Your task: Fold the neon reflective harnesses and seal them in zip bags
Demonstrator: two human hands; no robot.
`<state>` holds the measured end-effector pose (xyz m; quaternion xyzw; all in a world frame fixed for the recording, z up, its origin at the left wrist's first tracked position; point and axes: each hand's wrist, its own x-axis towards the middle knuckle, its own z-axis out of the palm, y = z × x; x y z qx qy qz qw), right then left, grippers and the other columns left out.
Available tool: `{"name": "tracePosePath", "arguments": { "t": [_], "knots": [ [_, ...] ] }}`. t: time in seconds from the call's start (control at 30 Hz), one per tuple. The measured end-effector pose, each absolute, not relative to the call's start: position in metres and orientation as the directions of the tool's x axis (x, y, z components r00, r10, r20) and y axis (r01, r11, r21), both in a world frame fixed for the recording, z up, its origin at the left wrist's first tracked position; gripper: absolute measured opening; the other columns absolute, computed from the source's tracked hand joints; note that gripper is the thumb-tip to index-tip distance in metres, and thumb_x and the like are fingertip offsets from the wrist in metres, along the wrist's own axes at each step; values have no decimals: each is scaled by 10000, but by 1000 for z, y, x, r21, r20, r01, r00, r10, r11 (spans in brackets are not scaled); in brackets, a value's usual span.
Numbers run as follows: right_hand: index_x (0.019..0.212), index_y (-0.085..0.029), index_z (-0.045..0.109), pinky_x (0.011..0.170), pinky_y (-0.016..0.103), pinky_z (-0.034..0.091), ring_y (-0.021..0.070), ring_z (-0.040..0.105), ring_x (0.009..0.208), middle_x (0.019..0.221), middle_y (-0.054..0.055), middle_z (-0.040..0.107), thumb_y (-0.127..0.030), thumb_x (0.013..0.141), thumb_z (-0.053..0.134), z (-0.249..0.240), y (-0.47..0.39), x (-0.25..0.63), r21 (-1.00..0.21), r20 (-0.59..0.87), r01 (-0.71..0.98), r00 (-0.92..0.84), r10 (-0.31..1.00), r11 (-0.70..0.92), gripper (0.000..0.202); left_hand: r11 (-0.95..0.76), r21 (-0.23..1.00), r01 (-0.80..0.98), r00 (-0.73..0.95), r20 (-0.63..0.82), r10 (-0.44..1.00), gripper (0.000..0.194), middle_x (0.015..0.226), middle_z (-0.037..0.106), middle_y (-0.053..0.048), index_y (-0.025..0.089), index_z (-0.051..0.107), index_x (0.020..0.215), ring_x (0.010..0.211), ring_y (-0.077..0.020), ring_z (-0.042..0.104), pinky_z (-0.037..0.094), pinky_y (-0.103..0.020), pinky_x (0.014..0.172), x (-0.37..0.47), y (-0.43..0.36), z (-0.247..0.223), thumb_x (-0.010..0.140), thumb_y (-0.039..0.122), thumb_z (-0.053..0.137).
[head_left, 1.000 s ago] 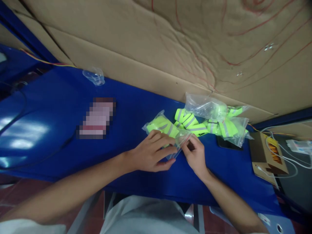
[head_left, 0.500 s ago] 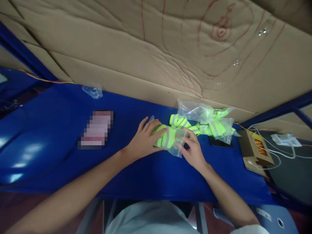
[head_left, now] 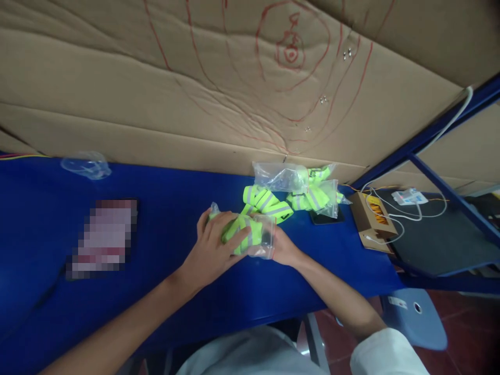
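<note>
Near the middle of the frame, the left hand (head_left: 207,247) curls around a clear bag (head_left: 267,246) with a folded yellow-green band (head_left: 253,233) inside, and the right hand (head_left: 285,247) holds the bag's red-edged end, its fingers partly hidden. I can't tell if that end is closed, so a hard squeeze might push the folded band out. Just past it, a loose striped band (head_left: 279,209) lies on the blue table (head_left: 167,208), so close that a knuckle could snag it, with bagged bands (head_left: 317,199) farther right.
</note>
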<state>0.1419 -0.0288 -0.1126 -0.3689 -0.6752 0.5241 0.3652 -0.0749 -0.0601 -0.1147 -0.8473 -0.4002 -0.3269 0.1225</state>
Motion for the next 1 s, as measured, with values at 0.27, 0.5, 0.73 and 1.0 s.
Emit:
{"name": "tracePosePath", "arguments": {
  "t": [0.27,0.5,0.73,1.0],
  "knots": [
    [972,-215,765,701,315,591,184,700,711,801,-14,742,-440,588,944,-100,-34,137,-975,-169,-73,-373,912,-210,480,-626,-118,770,575,553,603,590,1338,610,-208,298,535,1398,1186,-380,620,494,-567,973,-73,-63,-95,873,422,773],
    [875,-227,765,740,330,572,216,706,835,892,4,771,-337,569,946,-73,-20,183,-975,-46,-208,-149,988,-76,372,-476,-118,871,454,564,690,565,1307,659,-158,227,511,1464,1123,-347,663,522,-470,942,-124,-44,-46,954,407,674],
    [1099,-233,753,912,382,557,259,720,1001,1081,50,787,-348,714,897,-70,-35,228,-956,-101,-273,-48,994,-110,427,-490,211,846,298,574,762,163,1058,718,-60,195,679,1011,1006,-222,691,554,-398,939,-120,-22,-36,1021,313,568],
    [1046,-208,735,734,300,548,216,700,841,907,30,758,-360,746,886,-89,-69,245,-974,-195,-95,-122,973,-207,368,15,983,181,282,-67,957,325,925,733,-41,186,663,1038,679,-146,681,576,-253,594,-80,-43,-52,805,370,794]
  ]
}}
